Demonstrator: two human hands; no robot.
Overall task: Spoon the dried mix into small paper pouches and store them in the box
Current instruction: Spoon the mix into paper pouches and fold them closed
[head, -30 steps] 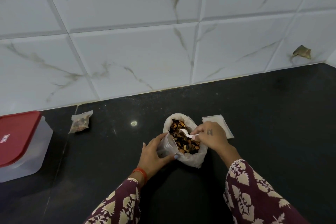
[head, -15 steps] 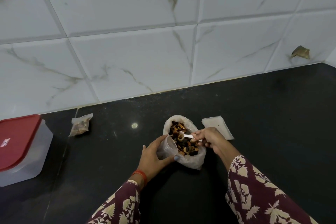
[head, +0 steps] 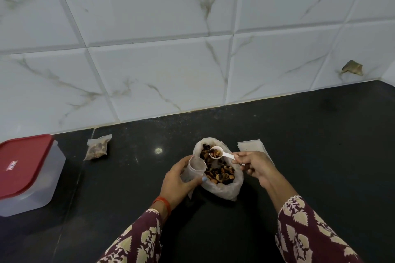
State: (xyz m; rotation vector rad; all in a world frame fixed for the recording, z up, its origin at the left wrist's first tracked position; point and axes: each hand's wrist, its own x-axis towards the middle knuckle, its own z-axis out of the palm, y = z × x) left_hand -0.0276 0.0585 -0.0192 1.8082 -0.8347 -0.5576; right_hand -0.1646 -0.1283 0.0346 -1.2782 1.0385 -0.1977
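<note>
Lifted clear of the dried mix (head: 220, 172) since half a second ago, a white spoon (head: 222, 154) is now seen loaded above the open bag (head: 222, 188), pinched by its handle in the right hand (head: 254, 167). A small paper pouch (head: 193, 170) is held open and upright in the curled fingers of the left hand (head: 178, 180), just beside the bag's left edge, as before. How full that pouch is cannot be made out through its translucent wall. A flat stack of unfilled pouches (head: 251, 145) is partly hidden behind the right hand. A filled pouch (head: 98, 150) is seen lying well to the left on the black counter (head: 320, 156), near the tiled wall (head: 160, 60). At the far left, the red-lidded box (head: 25, 174) is cut off by the frame edge, its lid shut. Both patterned sleeves (head: 307, 232) are cropped at the bottom.
</note>
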